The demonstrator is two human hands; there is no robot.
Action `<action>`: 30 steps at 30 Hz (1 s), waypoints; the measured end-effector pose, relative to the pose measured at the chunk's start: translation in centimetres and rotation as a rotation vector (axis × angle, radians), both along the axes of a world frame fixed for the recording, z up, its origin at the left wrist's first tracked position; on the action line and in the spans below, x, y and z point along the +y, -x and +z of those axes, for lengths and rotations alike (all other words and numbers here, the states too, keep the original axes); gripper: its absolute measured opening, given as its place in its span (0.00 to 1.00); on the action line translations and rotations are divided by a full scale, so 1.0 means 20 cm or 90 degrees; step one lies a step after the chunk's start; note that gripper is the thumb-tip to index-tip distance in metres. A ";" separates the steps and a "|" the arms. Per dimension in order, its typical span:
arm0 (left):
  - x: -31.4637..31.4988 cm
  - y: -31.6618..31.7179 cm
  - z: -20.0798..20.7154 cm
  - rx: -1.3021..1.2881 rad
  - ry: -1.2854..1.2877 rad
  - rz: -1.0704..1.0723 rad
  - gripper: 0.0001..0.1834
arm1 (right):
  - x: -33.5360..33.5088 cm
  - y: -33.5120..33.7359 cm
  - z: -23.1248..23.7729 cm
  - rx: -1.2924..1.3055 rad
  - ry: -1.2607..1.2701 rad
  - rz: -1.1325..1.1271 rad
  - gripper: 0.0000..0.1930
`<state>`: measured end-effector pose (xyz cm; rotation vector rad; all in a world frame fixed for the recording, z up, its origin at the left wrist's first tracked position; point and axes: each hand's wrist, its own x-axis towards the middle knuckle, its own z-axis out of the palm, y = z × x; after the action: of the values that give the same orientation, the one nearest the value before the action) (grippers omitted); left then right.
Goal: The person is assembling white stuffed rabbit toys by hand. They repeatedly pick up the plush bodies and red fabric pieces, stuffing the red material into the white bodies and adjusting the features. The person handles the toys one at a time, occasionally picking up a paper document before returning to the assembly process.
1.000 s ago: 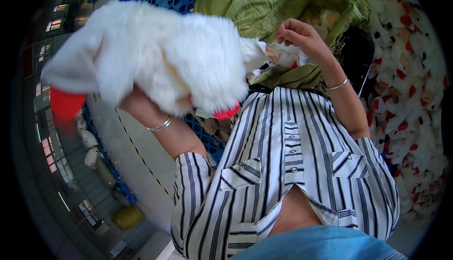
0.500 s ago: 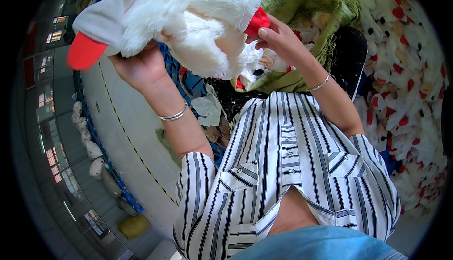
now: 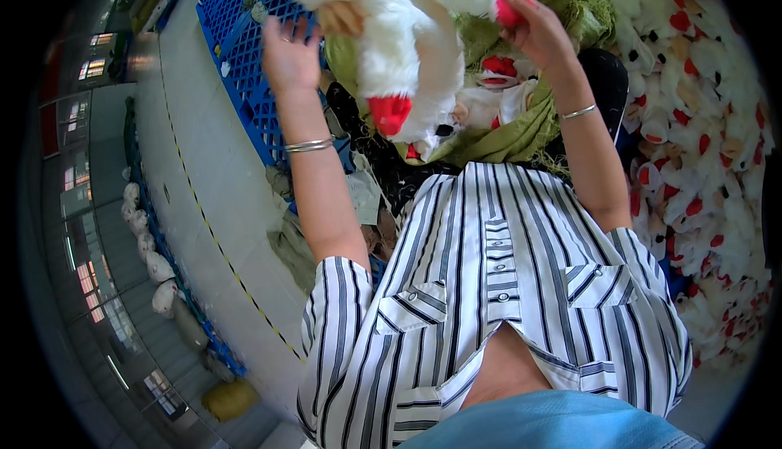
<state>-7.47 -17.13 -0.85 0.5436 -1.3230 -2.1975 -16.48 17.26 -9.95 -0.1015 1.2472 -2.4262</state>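
A limp white furry plush toy skin (image 3: 407, 41) with red tips hangs in front of me over a green woven sack (image 3: 521, 143). Pinched by a red tip at its upper right, it is held up by my right hand (image 3: 542, 37). My left hand (image 3: 293, 62) is open, fingers spread, beside a tan patch at the plush skin's left; whether a fingertip touches it I cannot tell. The plush skin's upper left end is blurred and cut off by the frame's upper edge. More white, red and tan plush pieces (image 3: 497, 99) lie in the sack.
A big heap of white and red plush skins (image 3: 692, 147) rises along the right. Blue plastic pallets (image 3: 236, 58) lie at the far left. Beyond a striped floor line (image 3: 199, 213), a row of white bundles (image 3: 159, 266) and a yellow-brown sack (image 3: 230, 400) line the left.
The plush skin has swung to the right and turned, one red tip now hanging down. My left hand has let go of it and opened; my right hand has moved up and right.
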 end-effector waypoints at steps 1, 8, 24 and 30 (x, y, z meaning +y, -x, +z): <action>0.07 -0.03 -0.07 -0.072 0.101 0.021 0.33 | -0.02 -0.01 -0.04 -0.035 -0.046 -0.018 0.14; 0.54 -0.33 -0.42 -0.173 0.894 -0.148 0.51 | 0.01 0.00 -0.23 -0.063 -0.032 -0.017 0.07; 0.73 0.00 -0.76 -0.297 0.987 -0.193 0.54 | 0.03 -0.13 -0.23 -0.097 -0.253 0.029 0.15; 0.68 0.03 -0.80 -0.264 0.916 -0.415 0.42 | -0.11 -0.17 -0.43 -0.071 -0.394 0.110 0.13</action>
<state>-8.12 -3.62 -16.82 -0.0644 -3.0570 -0.8886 -13.01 14.98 -18.59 0.0992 1.7860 -1.7822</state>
